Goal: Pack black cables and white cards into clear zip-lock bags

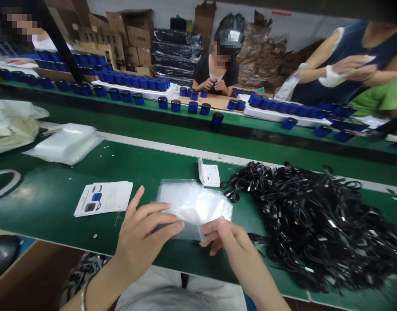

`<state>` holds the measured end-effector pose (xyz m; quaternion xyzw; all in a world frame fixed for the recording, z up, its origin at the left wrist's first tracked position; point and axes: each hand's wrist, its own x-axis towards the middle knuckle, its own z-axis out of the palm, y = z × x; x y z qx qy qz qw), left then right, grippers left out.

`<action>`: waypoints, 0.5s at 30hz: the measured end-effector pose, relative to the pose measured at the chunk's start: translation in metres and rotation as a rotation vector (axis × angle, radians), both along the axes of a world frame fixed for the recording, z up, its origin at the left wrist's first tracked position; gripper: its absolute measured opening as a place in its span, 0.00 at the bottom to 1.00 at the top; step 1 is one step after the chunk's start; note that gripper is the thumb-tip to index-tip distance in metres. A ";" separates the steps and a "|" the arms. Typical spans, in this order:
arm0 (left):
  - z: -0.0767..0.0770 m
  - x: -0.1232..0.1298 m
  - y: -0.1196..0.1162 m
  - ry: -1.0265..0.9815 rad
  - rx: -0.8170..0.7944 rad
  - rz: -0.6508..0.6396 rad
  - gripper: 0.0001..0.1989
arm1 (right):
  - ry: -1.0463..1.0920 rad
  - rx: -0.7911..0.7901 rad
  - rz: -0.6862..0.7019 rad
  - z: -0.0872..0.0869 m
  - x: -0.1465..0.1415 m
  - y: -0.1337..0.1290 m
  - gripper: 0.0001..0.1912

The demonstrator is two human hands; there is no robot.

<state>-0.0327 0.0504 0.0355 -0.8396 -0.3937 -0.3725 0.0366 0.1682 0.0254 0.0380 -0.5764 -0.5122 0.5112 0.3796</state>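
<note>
A stack of clear plastic bags lies fanned out on the green table in front of me. My left hand reaches over its near left part, fingers stretched out and fingertips touching the film. At the near right corner, the bent fingers of my right hand pinch the edge of a clear plastic bag. Just beyond the bags stands a small folded white booklet. To the left of my left hand is a stack of printed leaflets. A big heap of black cables lies to the right.
A packet of plastic bags lies at the back left, with a white ring nearer. Beyond a pale strip runs a green conveyor. Blue jars with black lids line its far side, where several people sit or stand.
</note>
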 end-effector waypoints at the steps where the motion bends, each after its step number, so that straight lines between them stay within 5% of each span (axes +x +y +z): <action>1: -0.001 0.000 -0.002 0.013 0.017 -0.026 0.11 | 0.141 -0.120 0.060 0.000 0.001 0.001 0.25; 5: -0.006 -0.004 -0.012 0.083 -0.089 -0.086 0.13 | 0.352 -0.224 0.102 -0.003 -0.001 0.005 0.17; 9: 0.000 -0.015 -0.030 0.130 -0.349 -0.096 0.19 | 0.182 -0.094 0.063 -0.006 -0.007 0.002 0.14; 15: 0.008 -0.005 -0.046 -0.131 -0.580 0.060 0.11 | -0.067 -0.001 0.092 -0.006 -0.024 -0.007 0.09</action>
